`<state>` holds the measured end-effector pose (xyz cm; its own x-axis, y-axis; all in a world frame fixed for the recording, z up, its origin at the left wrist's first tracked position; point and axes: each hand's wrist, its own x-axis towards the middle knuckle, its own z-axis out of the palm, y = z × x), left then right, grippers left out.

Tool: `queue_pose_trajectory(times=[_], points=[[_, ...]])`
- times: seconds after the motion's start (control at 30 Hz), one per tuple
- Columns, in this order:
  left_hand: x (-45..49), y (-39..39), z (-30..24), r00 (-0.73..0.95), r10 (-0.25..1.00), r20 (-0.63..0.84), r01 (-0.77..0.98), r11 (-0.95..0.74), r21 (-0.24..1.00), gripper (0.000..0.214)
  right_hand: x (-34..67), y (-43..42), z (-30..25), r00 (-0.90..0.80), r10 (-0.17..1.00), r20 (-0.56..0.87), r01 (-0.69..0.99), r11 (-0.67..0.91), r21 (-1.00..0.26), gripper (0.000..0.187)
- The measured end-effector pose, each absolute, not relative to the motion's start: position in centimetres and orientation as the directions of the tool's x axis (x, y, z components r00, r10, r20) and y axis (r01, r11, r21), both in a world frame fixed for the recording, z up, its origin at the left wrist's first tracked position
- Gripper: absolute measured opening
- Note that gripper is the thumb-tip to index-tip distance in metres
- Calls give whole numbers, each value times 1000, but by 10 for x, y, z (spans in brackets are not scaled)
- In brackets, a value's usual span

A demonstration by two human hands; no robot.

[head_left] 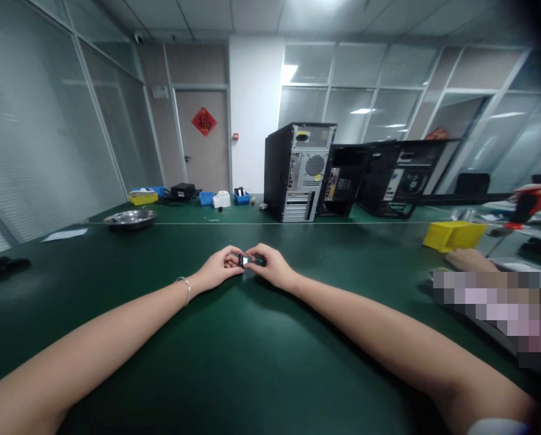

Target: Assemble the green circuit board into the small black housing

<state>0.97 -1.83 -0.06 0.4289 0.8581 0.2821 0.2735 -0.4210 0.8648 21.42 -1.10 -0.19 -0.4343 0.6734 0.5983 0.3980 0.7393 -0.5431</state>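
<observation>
Near the middle of the green table (247, 356), my two hands meet over a small dark part (242, 260) with a bright white face. My left hand (218, 266), with a bracelet (188, 291) at the wrist, pinches it from the left side. My right hand (273, 266) is closed too, its thumb and fingertips against the right side of the part. Another dark piece (261, 261) shows between the right fingers. Whether the dark pieces are joined I cannot tell, and their exact kind is too small to make out.
Computer cases (313, 175) stand upright at the back right. A metal bowl (132, 219) and a yellow tray (144, 198) are back left, near blue bins (242, 197). On the right, a yellow box (454, 235) stands beside another person's hand (470, 261) and a red-handled screwdriver (526, 208).
</observation>
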Motion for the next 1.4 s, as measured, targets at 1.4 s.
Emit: queue_pose_trajectory(times=[1.4], points=[[8, -13, -3, 285, 912, 296, 119, -340, 933, 41, 205, -9, -8, -371, 702, 608, 309, 710, -632, 22]])
